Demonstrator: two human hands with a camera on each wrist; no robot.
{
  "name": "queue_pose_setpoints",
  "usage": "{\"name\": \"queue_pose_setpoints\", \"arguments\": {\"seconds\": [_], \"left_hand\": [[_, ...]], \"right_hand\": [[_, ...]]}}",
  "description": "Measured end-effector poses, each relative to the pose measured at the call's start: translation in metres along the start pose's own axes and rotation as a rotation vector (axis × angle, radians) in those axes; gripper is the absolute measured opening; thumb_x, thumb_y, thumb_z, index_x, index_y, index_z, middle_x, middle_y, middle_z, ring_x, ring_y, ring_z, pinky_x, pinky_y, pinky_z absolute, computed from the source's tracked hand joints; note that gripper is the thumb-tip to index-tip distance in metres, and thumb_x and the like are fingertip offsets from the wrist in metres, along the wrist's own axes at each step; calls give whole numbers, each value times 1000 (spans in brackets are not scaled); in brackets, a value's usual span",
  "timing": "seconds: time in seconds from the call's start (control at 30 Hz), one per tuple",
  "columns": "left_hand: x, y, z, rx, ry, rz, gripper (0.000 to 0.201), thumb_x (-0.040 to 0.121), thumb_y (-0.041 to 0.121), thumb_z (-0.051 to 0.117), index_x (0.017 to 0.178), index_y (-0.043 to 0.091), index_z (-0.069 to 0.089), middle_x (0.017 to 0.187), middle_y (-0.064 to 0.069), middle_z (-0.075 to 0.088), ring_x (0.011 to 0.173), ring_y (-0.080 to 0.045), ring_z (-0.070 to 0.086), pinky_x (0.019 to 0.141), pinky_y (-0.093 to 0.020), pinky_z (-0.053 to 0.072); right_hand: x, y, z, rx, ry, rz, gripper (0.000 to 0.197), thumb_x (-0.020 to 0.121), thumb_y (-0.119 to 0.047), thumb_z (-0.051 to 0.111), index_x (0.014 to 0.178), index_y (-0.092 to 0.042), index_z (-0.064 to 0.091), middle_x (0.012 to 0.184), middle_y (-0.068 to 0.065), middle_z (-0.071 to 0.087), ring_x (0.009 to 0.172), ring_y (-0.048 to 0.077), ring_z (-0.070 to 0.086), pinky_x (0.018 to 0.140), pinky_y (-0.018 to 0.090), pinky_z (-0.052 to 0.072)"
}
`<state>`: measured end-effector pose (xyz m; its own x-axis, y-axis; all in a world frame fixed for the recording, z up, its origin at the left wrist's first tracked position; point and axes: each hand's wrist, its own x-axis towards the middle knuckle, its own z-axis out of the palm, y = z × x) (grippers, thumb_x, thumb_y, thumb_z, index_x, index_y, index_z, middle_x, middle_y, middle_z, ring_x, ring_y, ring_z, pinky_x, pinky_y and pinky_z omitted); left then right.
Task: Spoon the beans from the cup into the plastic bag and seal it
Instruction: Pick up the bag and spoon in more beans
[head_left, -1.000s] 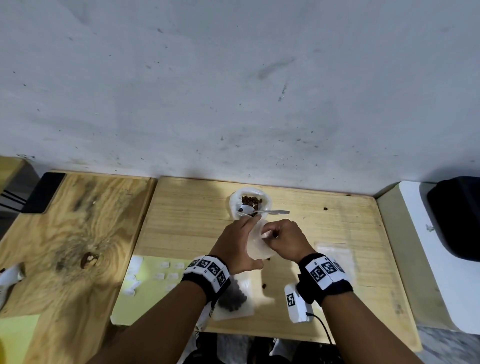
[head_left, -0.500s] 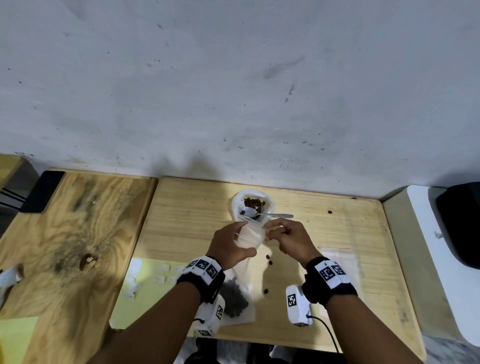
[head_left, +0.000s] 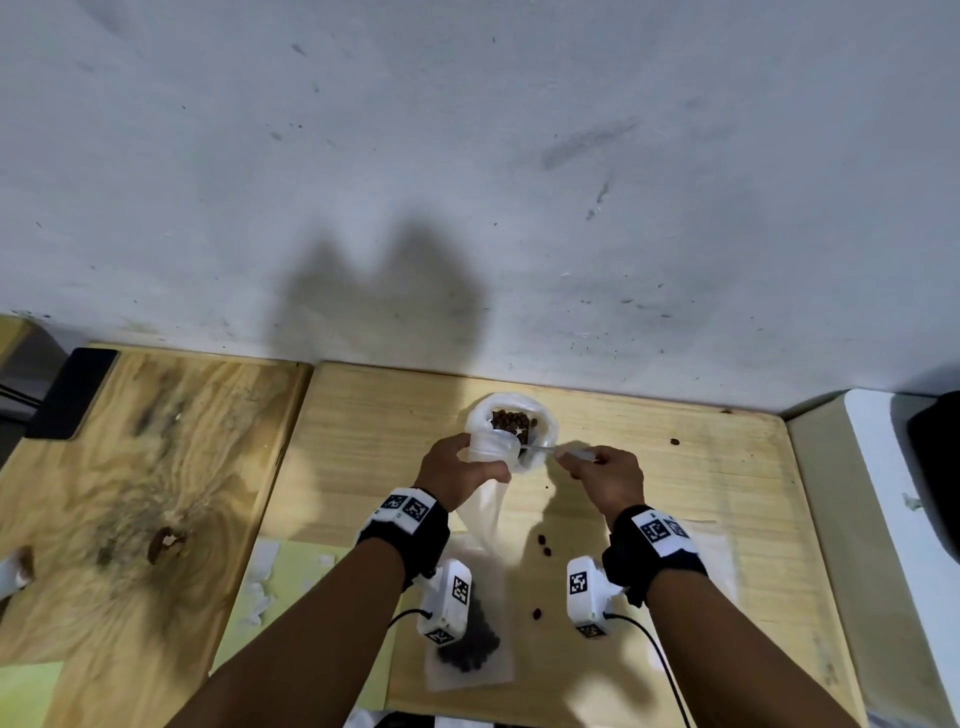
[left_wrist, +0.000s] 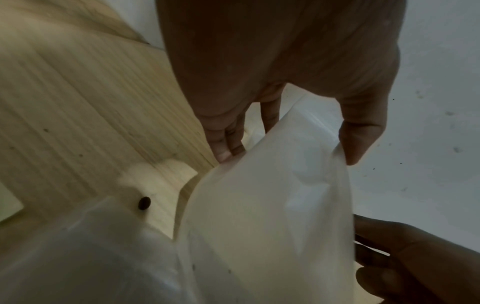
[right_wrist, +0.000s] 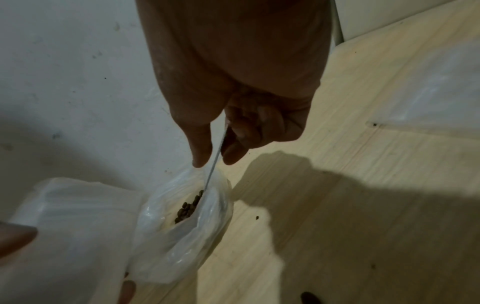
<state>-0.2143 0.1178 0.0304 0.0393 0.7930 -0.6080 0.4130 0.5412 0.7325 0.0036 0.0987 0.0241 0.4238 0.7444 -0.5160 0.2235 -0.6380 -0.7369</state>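
Note:
A white cup (head_left: 511, 415) lined with thin plastic stands near the wall, with brown beans (head_left: 511, 420) inside. A metal spoon (head_left: 537, 447) lies across its rim, and my right hand (head_left: 592, 460) pinches the handle. In the right wrist view the thumb and forefinger of the right hand (right_wrist: 213, 162) grip the spoon (right_wrist: 214, 164) above the beans (right_wrist: 188, 207). My left hand (head_left: 462, 462) holds up the mouth of the translucent plastic bag (head_left: 488, 512) beside the cup. The bag's bottom lies on the table with dark beans (head_left: 470, 647) in it. In the left wrist view the left hand (left_wrist: 285, 152) grips the bag (left_wrist: 272, 205).
Loose beans (head_left: 543, 545) lie scattered on the light wooden table (head_left: 363, 457), one (head_left: 674, 441) near the wall. An empty clear bag (head_left: 714, 556) lies at the right. A black phone (head_left: 72, 392) sits far left. A white ledge (head_left: 883, 519) borders the right side.
My right hand has let go of the bag's mouth, moved right and taken the spoon's handle. My left hand has raised the bag's mouth up beside the cup.

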Motion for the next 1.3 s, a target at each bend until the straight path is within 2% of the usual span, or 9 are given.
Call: {"name": "queue_pose_setpoints", "arguments": {"seconds": [0.07,0.2,0.3,0.4,0.5,0.67,0.87,1.1,1.3], "left_hand": [[8,1,2,14,-14,-26,70,41,52,81,103,21,70,110,-2,68,101,-22,63,71,-29,49],[13,9,-1,7,-58,-18,43,45,46,79,67,12,64,73,1,58,71,-19,56,60,-30,40],[14,10,-4,-16,-35,-9,39,45,44,78,56,15,54,63,3,49,60,-16,47,56,-29,35],[14,7,-8,-12,10,20,43,44,45,77,63,10,62,63,1,56,61,-16,52,56,-30,38],[12,3,-10,5,14,50,43,45,43,78,78,16,73,81,1,72,76,-16,64,64,-27,47],[9,1,-9,32,9,40,48,40,47,78,80,21,72,86,1,73,81,-19,67,66,-27,49],[5,5,-9,64,-6,57,49,42,47,77,83,20,71,88,2,73,82,-17,66,65,-25,47],[6,9,-6,120,-36,80,51,41,47,76,81,15,69,85,-1,72,79,-20,65,66,-30,48],[9,6,-12,121,-39,84,66,39,51,75,92,12,70,91,-6,71,87,-25,65,64,-26,43]], "right_hand": [[3,-2,4,38,20,-19,16,77,-20,82,75,-8,73,75,6,72,71,21,62,63,26,45],[5,-6,13,107,40,-105,20,77,-11,77,65,-16,62,64,-1,63,62,19,54,66,31,45],[-3,-14,13,96,121,-259,22,83,-8,73,69,-14,57,72,-1,64,68,12,58,63,15,44],[-7,-15,11,24,246,-362,23,86,-13,71,72,-15,53,62,3,60,48,17,47,51,27,40],[-4,-10,14,-93,266,-371,23,87,-20,68,74,-19,50,51,11,55,42,23,43,49,27,37],[-6,-1,21,-9,229,-350,25,89,-17,69,75,-11,50,58,-3,51,44,12,39,49,26,36],[-13,8,32,128,210,-237,23,88,-9,68,75,-5,51,69,-1,54,52,2,44,52,11,38],[-8,11,52,299,118,25,38,73,-23,78,62,-21,42,65,5,43,62,20,40,61,35,37],[-1,9,46,471,95,164,41,77,-10,78,60,-22,42,61,5,40,52,18,32,48,27,29]]}}
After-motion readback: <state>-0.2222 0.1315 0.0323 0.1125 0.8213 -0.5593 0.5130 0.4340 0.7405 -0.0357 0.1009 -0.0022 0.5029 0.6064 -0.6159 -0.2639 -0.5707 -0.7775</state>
